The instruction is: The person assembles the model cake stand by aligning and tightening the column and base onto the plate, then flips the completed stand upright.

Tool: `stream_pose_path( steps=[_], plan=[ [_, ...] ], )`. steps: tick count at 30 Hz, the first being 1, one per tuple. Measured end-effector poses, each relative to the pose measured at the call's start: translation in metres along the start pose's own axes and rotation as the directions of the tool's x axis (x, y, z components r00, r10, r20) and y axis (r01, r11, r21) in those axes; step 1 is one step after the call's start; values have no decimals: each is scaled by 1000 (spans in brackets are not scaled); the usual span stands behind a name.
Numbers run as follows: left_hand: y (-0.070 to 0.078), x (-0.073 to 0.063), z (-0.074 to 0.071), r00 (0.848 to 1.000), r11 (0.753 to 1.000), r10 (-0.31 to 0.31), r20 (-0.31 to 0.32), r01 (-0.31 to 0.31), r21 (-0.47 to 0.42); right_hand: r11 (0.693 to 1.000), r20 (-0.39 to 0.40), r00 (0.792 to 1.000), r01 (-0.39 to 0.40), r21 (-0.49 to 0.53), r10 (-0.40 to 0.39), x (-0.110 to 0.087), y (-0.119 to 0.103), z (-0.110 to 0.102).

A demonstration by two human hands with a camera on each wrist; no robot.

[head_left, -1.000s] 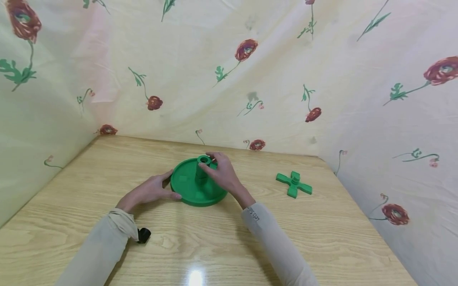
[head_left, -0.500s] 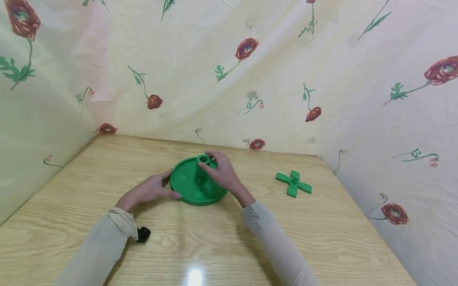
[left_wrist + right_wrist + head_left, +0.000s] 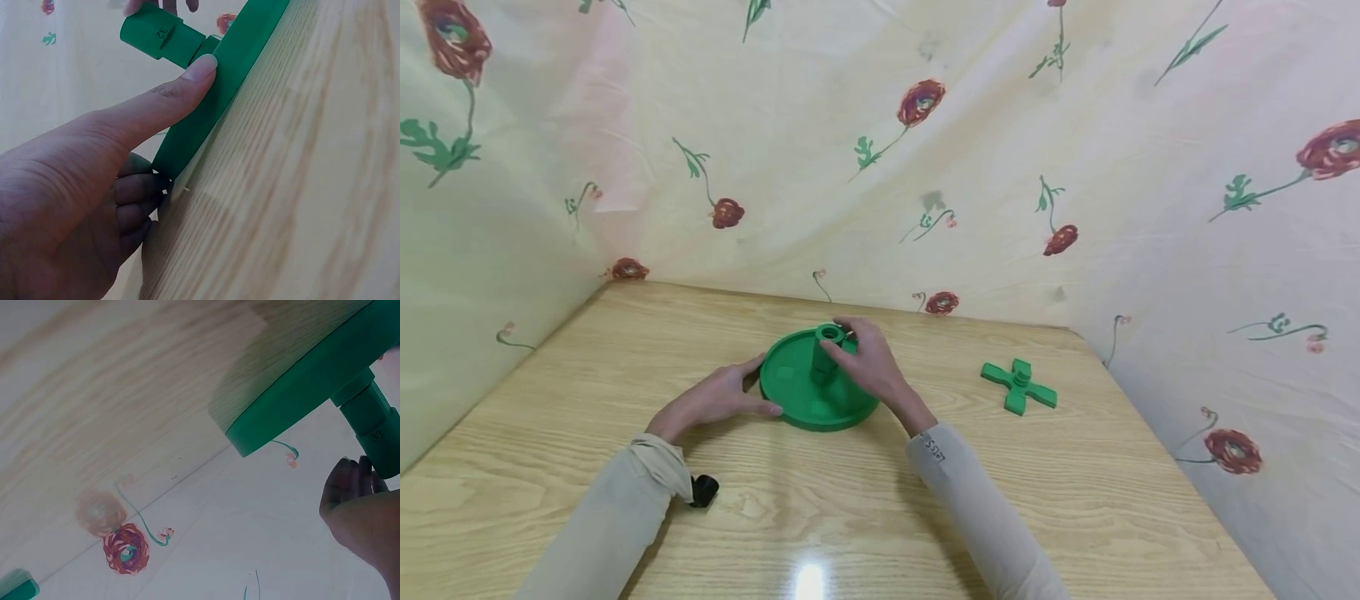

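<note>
A green round tray-like disc (image 3: 790, 396) with a raised rim lies flat on the wooden table. From its middle rises a green hollow tube (image 3: 822, 364), upright, with a wider top section that bears a number in the left wrist view. My left hand (image 3: 718, 396) holds the disc's left edge, thumb on the near rim and fingers around the far side. With thumb and fingers around the tube's upper end, my right hand (image 3: 870, 364) grips it from the right. Part of the disc's right side is hidden behind that hand.
A green cross-shaped piece (image 3: 1019, 386) with a short central peg lies on the table (image 3: 925, 517) to the right. A small black object (image 3: 703, 491) sits by the left sleeve. Flower-printed cloth (image 3: 805, 167) hangs behind the table and at both sides.
Both hands keep their holds on the disc and the tube. The head view has shifted very slightly; otherwise nothing has visibly moved.
</note>
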State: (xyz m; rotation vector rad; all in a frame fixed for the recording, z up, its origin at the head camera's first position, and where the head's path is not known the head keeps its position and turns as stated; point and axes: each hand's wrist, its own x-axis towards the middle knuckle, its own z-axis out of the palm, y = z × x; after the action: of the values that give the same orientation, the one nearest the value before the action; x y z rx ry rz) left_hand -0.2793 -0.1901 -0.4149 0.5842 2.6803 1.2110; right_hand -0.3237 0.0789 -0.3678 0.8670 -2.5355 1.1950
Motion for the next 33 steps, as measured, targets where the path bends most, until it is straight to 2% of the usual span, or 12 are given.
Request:
stream_pose_path(
  steps=[9,15,19,24,33],
  plan=[
    [-1,0,0,1000,1000,-9,-6,9,16,999,7,999,38,6,-38,1,0,0],
    [-1,0,0,1000,1000,-11,-7,11,9,999,-1,1000,-9,34,10,1,0,1],
    [-1,1,0,1000,1000,-16,-5,16,14,998,3,1000,-4,61,4,1,0,0],
    [0,1,-1,1000,1000,-16,-3,16,11,999,18,1000,12,35,-12,1,1,0],
    [0,1,0,1000,1000,-19,-2,19,2,1000,15,1000,-5,14,5,1,0,0]
  ],
)
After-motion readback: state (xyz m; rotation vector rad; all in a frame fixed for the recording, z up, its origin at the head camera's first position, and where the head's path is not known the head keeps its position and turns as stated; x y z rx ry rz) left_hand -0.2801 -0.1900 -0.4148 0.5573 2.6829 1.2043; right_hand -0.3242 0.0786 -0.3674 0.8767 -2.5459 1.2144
